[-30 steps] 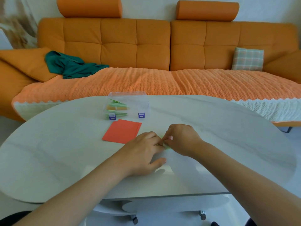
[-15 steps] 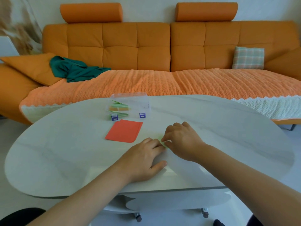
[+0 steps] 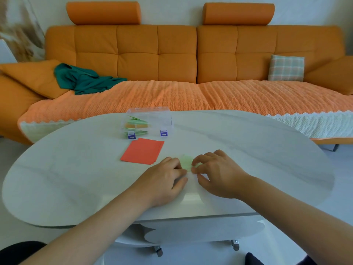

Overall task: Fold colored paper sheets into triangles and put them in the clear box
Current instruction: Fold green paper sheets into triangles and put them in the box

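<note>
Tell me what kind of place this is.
Most likely a home living room: a long orange sofa with a plaid cushion and a green cloth on it, and a low white coffee table on casters in front, where green paper is being folded.

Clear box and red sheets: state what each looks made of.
Clear box: likely hard plastic, glossy and see-through; folded papers show through its walls. Red sheets: thin matte paper, lying flat, edges slightly fanned.
</note>
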A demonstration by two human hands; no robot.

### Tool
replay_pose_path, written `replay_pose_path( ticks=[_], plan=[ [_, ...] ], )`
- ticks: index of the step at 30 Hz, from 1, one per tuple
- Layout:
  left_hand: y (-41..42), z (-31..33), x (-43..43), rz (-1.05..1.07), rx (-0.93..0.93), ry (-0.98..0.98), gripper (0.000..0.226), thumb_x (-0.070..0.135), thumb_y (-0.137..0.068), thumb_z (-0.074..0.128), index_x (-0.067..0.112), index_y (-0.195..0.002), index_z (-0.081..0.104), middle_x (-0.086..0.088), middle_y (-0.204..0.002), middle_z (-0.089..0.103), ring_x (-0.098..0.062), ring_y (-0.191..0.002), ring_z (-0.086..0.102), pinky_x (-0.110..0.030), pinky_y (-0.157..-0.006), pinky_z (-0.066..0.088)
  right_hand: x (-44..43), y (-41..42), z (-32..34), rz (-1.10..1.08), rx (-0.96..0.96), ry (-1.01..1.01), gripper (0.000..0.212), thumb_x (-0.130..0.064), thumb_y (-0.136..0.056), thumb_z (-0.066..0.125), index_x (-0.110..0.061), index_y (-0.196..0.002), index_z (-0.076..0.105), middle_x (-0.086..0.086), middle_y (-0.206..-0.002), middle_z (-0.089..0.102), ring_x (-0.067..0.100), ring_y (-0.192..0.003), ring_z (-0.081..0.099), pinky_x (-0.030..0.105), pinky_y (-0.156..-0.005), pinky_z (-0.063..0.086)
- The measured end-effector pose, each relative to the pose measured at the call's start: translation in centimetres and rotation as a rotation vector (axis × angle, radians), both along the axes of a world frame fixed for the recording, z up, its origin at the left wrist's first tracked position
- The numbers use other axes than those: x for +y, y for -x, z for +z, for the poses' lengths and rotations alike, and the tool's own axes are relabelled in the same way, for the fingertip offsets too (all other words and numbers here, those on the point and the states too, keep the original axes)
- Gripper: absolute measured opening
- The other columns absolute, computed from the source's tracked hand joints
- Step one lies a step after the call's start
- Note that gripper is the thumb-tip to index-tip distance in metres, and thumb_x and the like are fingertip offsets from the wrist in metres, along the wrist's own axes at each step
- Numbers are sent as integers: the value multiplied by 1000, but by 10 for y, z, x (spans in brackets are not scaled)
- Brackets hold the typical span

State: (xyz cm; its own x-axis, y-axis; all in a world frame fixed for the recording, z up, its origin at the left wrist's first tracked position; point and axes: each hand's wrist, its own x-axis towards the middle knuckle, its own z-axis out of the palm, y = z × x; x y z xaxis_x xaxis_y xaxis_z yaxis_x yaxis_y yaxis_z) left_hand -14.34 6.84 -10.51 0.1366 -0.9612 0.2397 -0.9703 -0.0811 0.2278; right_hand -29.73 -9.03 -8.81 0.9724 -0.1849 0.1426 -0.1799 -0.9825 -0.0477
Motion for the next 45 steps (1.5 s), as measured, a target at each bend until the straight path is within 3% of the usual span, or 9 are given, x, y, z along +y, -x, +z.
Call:
replay_pose_path(
  ticks=[7,14,18,22,25,27,34,42,45],
  plan=[
    [-11,-3,13,117,-1,65,56,46,-93,30,17,-87,77,10,-87,52,-6,-88,49,-36,-69,52,4,3,-2,-47,-13,-34,32,-36,-100,44,-31,-115,71,-12,-134,58,14,-110,58,32,-93,37],
    [-20,-4,28,224,-39,101,35,23,-96,51,9,-68,67,5,-79,53,-12,-83,49,-38,-63,51,6,4,-5,-77,-20,-70,32,-36,-103,42,-33,-120,70,-13,-135,58,14,-115,57,34,-94,39],
    [-19,-5,32,228,-117,166,36,28,-90,43,13,-61,58,4,-71,46,-14,-74,46,-35,-54,47,7,3,-5,-83,4,-78,34,-38,-104,40,-34,-125,67,-12,-140,55,14,-121,53,35,-100,37],
    [-22,6,21,170,-131,317,28,19,-91,45,6,-82,68,-4,-81,57,-20,-81,54,-33,-68,49,10,-13,-4,-80,21,-82,35,-39,-104,39,-35,-128,65,-12,-143,53,16,-124,52,36,-101,37],
    [-20,4,14,64,-6,139,37,28,-96,45,8,-119,67,-1,-117,62,-16,-111,54,-24,-97,42,15,-23,-6,-74,8,-102,35,-38,-103,41,-34,-127,66,-11,-142,54,18,-124,52,36,-99,38],
    [-20,-2,12,68,32,16,46,40,-99,43,13,-133,60,3,-132,56,-12,-123,49,-21,-105,35,17,-26,-6,-76,12,-116,35,-38,-104,41,-34,-130,65,-10,-144,54,18,-127,50,35,-101,37],
    [-18,-7,12,68,-60,-38,66,63,-91,26,24,-136,56,8,-123,49,-13,-114,49,-34,-93,48,15,-21,-8,-108,38,-94,38,-41,-105,35,-41,-137,57,-13,-150,47,13,-136,43,33,-104,34],
    [-18,-1,11,72,-68,-75,69,66,-88,21,28,-133,57,11,-120,48,-11,-113,46,-35,-93,48,-10,0,1,-253,18,-79,36,-46,-99,43,-33,-105,76,-19,-142,55,11,-123,53,29,-93,38],
    [-18,-1,10,69,-16,-58,65,64,-89,25,27,-128,63,12,-117,51,-10,-110,49,-31,-93,46,-11,3,0,-218,10,-68,36,-45,-98,44,-32,-106,77,-18,-141,56,10,-119,55,28,-91,38]
  ],
)
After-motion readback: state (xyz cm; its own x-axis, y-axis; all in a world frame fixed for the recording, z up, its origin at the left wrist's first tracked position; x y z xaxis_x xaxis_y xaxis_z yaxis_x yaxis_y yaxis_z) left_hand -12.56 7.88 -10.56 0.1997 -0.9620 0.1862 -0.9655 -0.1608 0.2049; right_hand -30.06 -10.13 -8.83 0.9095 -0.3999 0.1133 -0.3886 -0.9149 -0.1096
